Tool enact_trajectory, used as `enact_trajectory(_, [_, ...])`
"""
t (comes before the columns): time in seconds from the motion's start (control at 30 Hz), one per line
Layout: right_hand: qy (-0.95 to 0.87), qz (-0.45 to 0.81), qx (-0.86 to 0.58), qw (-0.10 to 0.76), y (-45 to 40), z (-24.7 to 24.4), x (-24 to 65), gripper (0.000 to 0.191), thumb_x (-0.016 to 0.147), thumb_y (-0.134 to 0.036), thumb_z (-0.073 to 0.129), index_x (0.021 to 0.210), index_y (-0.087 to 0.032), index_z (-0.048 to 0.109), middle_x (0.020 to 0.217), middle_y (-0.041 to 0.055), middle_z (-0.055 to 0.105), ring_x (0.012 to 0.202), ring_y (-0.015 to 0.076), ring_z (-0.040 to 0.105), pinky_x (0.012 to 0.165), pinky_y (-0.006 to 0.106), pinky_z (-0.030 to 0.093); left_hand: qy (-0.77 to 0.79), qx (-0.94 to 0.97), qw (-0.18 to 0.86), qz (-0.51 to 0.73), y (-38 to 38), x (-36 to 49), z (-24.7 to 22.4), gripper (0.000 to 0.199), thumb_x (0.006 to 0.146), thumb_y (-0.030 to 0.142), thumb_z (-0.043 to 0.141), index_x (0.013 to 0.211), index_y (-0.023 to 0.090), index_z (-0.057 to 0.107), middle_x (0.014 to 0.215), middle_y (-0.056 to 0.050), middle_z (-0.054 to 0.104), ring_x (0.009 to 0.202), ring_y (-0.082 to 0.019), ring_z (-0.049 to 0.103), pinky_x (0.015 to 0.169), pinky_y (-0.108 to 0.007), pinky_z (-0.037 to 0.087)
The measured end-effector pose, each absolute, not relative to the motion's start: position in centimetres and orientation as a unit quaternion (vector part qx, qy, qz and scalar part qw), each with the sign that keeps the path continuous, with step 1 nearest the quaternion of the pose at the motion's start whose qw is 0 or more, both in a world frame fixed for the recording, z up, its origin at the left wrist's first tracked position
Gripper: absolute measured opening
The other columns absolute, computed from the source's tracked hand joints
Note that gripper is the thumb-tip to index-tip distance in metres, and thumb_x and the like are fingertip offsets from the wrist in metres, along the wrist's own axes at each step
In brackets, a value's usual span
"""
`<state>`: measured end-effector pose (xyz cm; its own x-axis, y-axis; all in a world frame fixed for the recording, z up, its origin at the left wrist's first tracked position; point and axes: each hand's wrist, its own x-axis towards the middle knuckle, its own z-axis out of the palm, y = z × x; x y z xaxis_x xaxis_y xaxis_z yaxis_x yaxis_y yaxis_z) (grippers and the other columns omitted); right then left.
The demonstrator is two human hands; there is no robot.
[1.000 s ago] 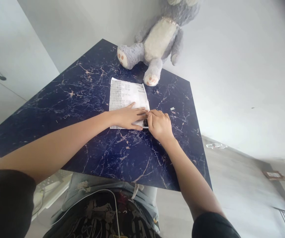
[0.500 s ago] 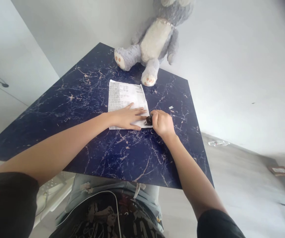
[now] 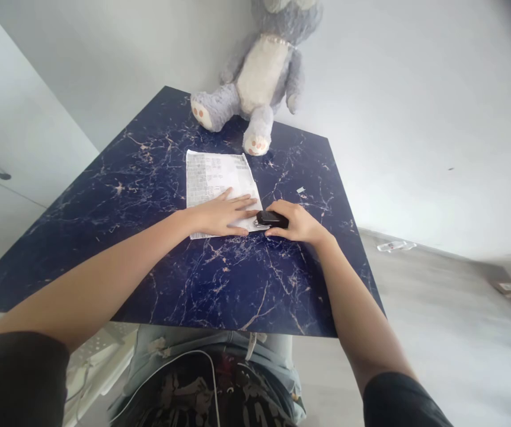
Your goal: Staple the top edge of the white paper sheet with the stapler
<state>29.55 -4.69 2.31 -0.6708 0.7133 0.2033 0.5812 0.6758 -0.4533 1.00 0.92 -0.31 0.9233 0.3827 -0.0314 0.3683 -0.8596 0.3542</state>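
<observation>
Printed white paper (image 3: 220,172) lies on the dark blue marbled table (image 3: 229,290). My left hand (image 3: 224,214) rests flat on its lower part, fingers spread toward the right. At the paper's lower right corner is a black stapler (image 3: 272,219), its front end over the sheet. My right hand (image 3: 295,221) holds the stapler from the right, with fingers along the far side and the thumb on the near side. Whether the stapler's jaws are pressed together is too small to tell.
A large grey and white plush toy (image 3: 258,77) sits at the table's back edge against the wall. One small pale piece (image 3: 300,190) lies right of the paper. Clear plastic packaging (image 3: 395,246) is on the floor at right.
My right hand has loosened from a fist over the stapler to a grip along its sides, showing more of the stapler. My left hand stays on the paper. The view has shifted slightly.
</observation>
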Motion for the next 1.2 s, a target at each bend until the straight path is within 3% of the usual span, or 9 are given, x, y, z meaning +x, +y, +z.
enact_trajectory(0.13, [-0.861,0.249,-0.374,0.238,-3.7,1.5,31.8,0.044,0.085,-0.061,0.079,0.092,-0.019,0.069,0.084,0.0034,0.065,0.076,0.0188,0.056,0.069,0.032,0.043,0.200,0.963,0.180,0.025,1.3,0.8,-0.8,0.055,0.114,0.047,0.027,0.168,0.036,0.032,0.177,0.000,0.019,0.165,-0.027,0.015,0.132,-0.054,-0.004])
enact_trajectory(0.27, [-0.775,0.293,-0.461,0.318,-3.0,0.5,33.2,0.048,0.079,-0.063,0.082,0.075,-0.019,0.064,0.068,-0.0026,0.053,0.062,0.0129,0.044,0.058,0.028,0.032,0.200,0.963,0.178,0.029,1.4,0.6,-0.8,0.056,0.114,0.047,0.028,0.170,0.035,0.027,0.177,0.000,0.020,0.165,-0.026,0.015,0.132,-0.053,-0.002])
enact_trajectory(0.5, [-0.613,0.178,-0.601,0.482,-3.1,1.0,30.7,0.046,0.085,-0.060,0.075,0.074,-0.020,0.056,0.065,-0.0039,0.046,0.061,0.0126,0.038,0.056,0.028,0.028,0.131,0.977,0.164,0.027,-0.7,1.8,-0.1,0.053,0.112,0.044,0.040,0.165,0.036,0.039,0.174,-0.003,0.030,0.163,-0.026,0.022,0.132,-0.054,0.002])
enact_trajectory(0.7, [-0.695,0.159,-0.569,0.410,-4.6,1.3,25.1,0.046,0.083,-0.054,0.079,0.068,-0.021,0.050,0.065,-0.0038,0.048,0.062,0.0130,0.043,0.060,0.029,0.032,0.031,0.986,0.159,0.046,-5.2,4.9,0.3,0.056,0.107,0.052,0.054,0.159,0.031,0.051,0.167,-0.008,0.045,0.155,-0.030,0.039,0.128,-0.051,0.022])
enact_trajectory(0.93, [-0.810,0.194,-0.453,0.318,-4.7,0.4,22.6,0.027,0.087,-0.039,0.078,0.082,-0.021,0.059,0.084,0.0013,0.062,0.081,0.0182,0.055,0.076,0.032,0.042,-0.020,0.984,0.135,0.111,-6.5,5.8,-0.6,0.047,0.105,0.050,0.059,0.145,0.025,0.065,0.154,-0.010,0.060,0.140,-0.029,0.057,0.115,-0.041,0.045])
enact_trajectory(1.07, [-0.850,0.196,-0.414,0.262,-4.1,1.1,24.2,0.024,0.090,-0.035,0.069,0.079,-0.021,0.053,0.080,0.0003,0.057,0.077,0.0173,0.050,0.073,0.031,0.038,-0.047,0.963,0.117,0.238,-5.7,5.1,0.0,0.028,0.107,0.038,0.057,0.115,0.021,0.078,0.121,-0.010,0.078,0.113,-0.025,0.071,0.097,-0.037,0.055])
enact_trajectory(1.2, [-0.867,0.218,-0.396,0.210,-3.9,2.1,27.7,0.022,0.084,-0.028,0.070,0.077,-0.021,0.051,0.074,-0.0035,0.055,0.070,0.0141,0.047,0.069,0.029,0.034,0.038,0.930,0.120,0.345,-4.4,4.0,0.7,0.024,0.106,0.026,0.055,0.095,0.019,0.075,0.093,-0.006,0.079,0.087,-0.021,0.069,0.080,-0.034,0.056])
